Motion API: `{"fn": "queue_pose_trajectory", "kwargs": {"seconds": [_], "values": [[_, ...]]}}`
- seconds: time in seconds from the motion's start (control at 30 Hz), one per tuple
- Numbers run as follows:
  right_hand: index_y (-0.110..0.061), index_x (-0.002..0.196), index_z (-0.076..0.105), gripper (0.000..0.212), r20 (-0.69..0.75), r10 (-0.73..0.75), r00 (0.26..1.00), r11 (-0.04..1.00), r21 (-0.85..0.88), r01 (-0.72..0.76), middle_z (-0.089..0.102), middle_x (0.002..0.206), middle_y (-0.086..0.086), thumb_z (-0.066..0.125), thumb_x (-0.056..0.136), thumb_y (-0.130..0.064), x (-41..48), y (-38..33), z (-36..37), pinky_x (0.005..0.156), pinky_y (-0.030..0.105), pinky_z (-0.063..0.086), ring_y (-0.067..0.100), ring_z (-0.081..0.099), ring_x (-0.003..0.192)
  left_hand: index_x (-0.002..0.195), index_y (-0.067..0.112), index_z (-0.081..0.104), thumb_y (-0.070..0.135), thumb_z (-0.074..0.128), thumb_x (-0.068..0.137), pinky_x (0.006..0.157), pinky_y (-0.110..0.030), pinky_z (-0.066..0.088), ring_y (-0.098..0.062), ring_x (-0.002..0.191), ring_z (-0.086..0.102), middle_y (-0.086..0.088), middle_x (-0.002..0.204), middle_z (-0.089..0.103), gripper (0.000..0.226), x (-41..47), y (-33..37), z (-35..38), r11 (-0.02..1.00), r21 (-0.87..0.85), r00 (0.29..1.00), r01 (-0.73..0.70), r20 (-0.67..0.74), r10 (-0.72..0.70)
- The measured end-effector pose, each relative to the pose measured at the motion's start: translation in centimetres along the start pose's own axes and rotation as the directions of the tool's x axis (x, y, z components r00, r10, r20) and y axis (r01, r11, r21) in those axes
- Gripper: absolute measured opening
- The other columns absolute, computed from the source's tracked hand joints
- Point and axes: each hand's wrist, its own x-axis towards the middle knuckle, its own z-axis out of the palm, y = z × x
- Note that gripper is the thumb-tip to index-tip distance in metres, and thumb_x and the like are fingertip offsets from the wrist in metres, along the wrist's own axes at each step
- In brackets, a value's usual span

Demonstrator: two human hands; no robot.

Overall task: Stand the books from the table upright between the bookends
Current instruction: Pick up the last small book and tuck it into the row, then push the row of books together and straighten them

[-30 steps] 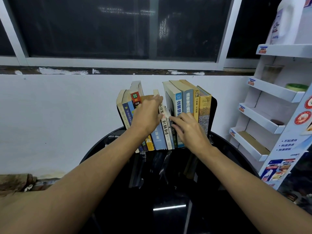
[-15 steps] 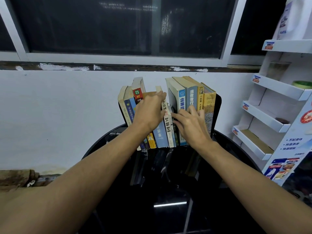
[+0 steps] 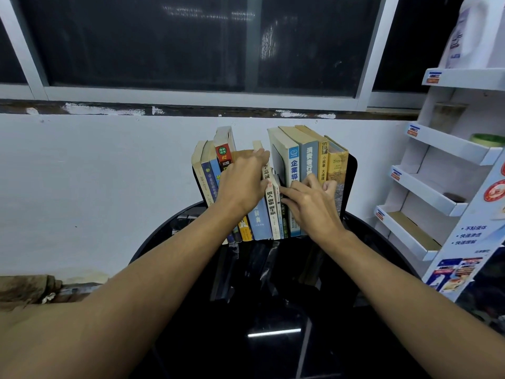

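Observation:
Several books stand upright in a row at the back of the black glossy table (image 3: 164,231), between a black right bookend (image 3: 352,181) and a black left bookend (image 3: 197,184) that is mostly hidden. My left hand (image 3: 243,184) lies over the spines of the left group, fingers stretched to a thin cream book (image 3: 270,203), thumb touching its spine. A narrow gap shows beside a white-and-blue book (image 3: 293,165). My right hand (image 3: 311,206) presses on the spines of the right group, index finger pointing left at thin dark books (image 3: 284,222), the other fingers bent.
A white cardboard display shelf (image 3: 437,187) stands close on the right, with a white bottle (image 3: 470,31) on top and a green-lidded item (image 3: 487,139). White wall and a dark window lie directly behind the books.
My right hand's fingers have bent and its index finger has stretched left toward the thin books. My left hand has stayed on the left group of spines.

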Motion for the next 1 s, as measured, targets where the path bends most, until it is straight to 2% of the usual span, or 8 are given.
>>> {"fn": "queue_pose_trajectory", "kwargs": {"seconds": [0.2, 0.27, 0.37, 0.5, 0.63, 0.73, 0.83, 1.0], "values": [[-0.027, 0.113, 0.075, 0.026, 0.062, 0.006, 0.998, 1.0, 0.023, -0.007, 0.068, 0.087, -0.013, 0.076, 0.087, -0.032, 0.0, 0.0, -1.1, 0.074, 0.034, 0.015, 0.018, 0.049, 0.088, 0.129, 0.013, 0.052, 0.018, 0.072, 0.09, 0.081, -0.048, 0.057, -0.032, 0.117, 0.062, -0.005, 0.134, 0.059, 0.044, -0.2, -0.2, 0.2, 0.999, -0.039, 1.0, -0.009, 0.015, 0.009], [-0.029, 0.118, 0.073, 0.03, 0.093, 0.001, 0.996, 0.999, 0.034, -0.004, 0.069, 0.09, -0.014, 0.074, 0.089, -0.035, -0.2, 0.2, -1.5, 0.075, 0.034, 0.017, 0.016, 0.049, 0.088, 0.135, 0.014, 0.051, 0.016, 0.07, 0.092, 0.092, -0.049, 0.056, -0.029, 0.128, 0.057, -0.004, 0.144, 0.054, 0.048, -0.6, -0.5, 0.6, 0.994, -0.111, 1.0, -0.014, 0.005, 0.015], [-0.026, 0.124, 0.07, 0.034, 0.093, -0.045, 0.995, 0.997, 0.071, 0.039, 0.068, 0.094, -0.012, 0.071, 0.091, -0.035, -0.1, 0.8, -2.0, 0.077, 0.035, 0.027, 0.014, 0.049, 0.089, 0.15, 0.016, 0.042, 0.017, 0.066, 0.096, 0.116, -0.043, 0.039, -0.017, 0.148, 0.034, -0.001, 0.16, 0.036, 0.059, -2.2, -0.9, 1.1, 0.966, -0.257, 0.999, -0.014, -0.044, 0.003], [-0.016, 0.125, 0.069, 0.035, 0.099, -0.166, 0.981, 0.964, 0.228, 0.14, 0.066, 0.101, -0.004, 0.067, 0.094, -0.034, 1.3, 1.3, -3.1, 0.086, 0.038, 0.046, 0.016, 0.056, 0.096, 0.156, 0.018, 0.032, 0.013, 0.063, 0.096, 0.124, -0.026, 0.02, -0.004, 0.153, 0.014, 0.006, 0.164, 0.024, 0.067, -5.8, -1.0, 1.9, 0.928, -0.371, 0.991, -0.04, -0.132, -0.01], [-0.01, 0.125, 0.068, 0.036, 0.092, -0.276, 0.957, 0.904, 0.362, 0.227, 0.067, 0.111, 0.002, 0.067, 0.097, -0.032, 4.1, 0.6, -4.4, 0.091, 0.039, 0.053, 0.016, 0.061, 0.104, 0.159, 0.017, 0.022, 0.011, 0.064, 0.096, 0.126, -0.034, 0.016, -0.006, 0.155, 0.003, 0.006, 0.169, 0.008, 0.076, -9.0, -1.2, 3.1, 0.917, -0.399, 0.982, 0.005, -0.173, -0.081], [-0.012, 0.13, 0.065, 0.04, 0.105, -0.372, 0.922, 0.863, 0.406, 0.301, 0.066, 0.121, 0.002, 0.065, 0.097, -0.035, 6.4, -0.8, -5.4, 0.099, 0.037, 0.051, 0.014, 0.061, 0.112, 0.161, 0.016, 0.009, 0.014, 0.065, 0.095, 0.126, -0.044, 0.016, -0.013, 0.156, -0.007, 0.005, 0.169, -0.008, 0.087, -10.8, -1.2, 3.8, 0.91, -0.408, 0.971, 0.069, -0.18, -0.154], [-0.017, 0.137, 0.06, 0.047, 0.155, -0.471, 0.869, 0.829, 0.415, 0.375, 0.063, 0.134, 0.001, 0.061, 0.097, -0.041, 9.0, -2.0, -5.5, 0.106, 0.038, 0.048, 0.012, 0.057, 0.123, 0.16, 0.011, -0.003, 0.016, 0.068, 0.093, 0.125, -0.055, 0.008, -0.02, 0.155, -0.014, -0.002, 0.168, -0.017, 0.098, -11.6, -1.6, 4.5, 0.925, -0.365, 0.966, 0.103, -0.187, -0.181], [-0.015, 0.144, 0.054, 0.053, 0.148, -0.592, 0.792, 0.759, 0.433, 0.486, 0.055, 0.147, 0.003, 0.061, 0.097, -0.041, 13.1, -3.8, -4.2, 0.111, 0.044, 0.044, 0.016, 0.051, 0.136, 0.157, 0.007, -0.015, 0.021, 0.069, 0.092, 0.124, -0.053, -0.002, -0.024, 0.152, -0.024, -0.007, 0.164, -0.03, 0.108, -11.4, -2.5, 5.7, 0.931, -0.301, 0.948, 0.206, -0.174, -0.266]]}}
